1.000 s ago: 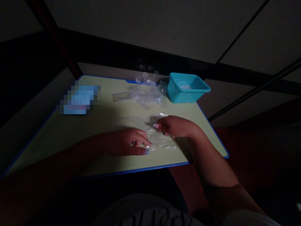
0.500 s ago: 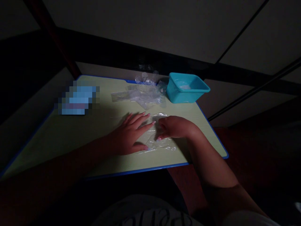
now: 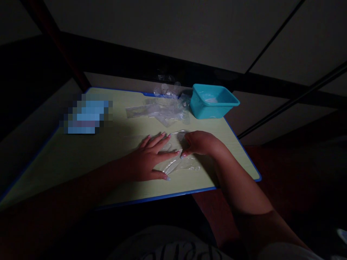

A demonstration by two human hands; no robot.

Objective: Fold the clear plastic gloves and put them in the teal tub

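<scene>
A thin, crinkled piece of clear plastic film lies on the pale yellow-green table; its exact kind is hard to make out in the dim light. My left hand rests palm down over its left part, fingers spread and thumb apart. On the right, my right hand is bent in at the wrist, with fingers curled and thumb tucked close to them, gripping the film near its middle. My left index fingertip almost meets my right thumb. The right fingertips are partly hidden.
Behind the hands lies a loose pile of clear plastic pieces, some with rounded, finger-like ends. A turquoise bin with something pale inside stands at the back right corner. A pixelated blue item lies at the left. Cabinet panels rise behind the table.
My left hand has slid slightly left and down, its index finger lower. The right thumb has drawn closer to the curled fingers, and the film under the hands has shifted and creased.
</scene>
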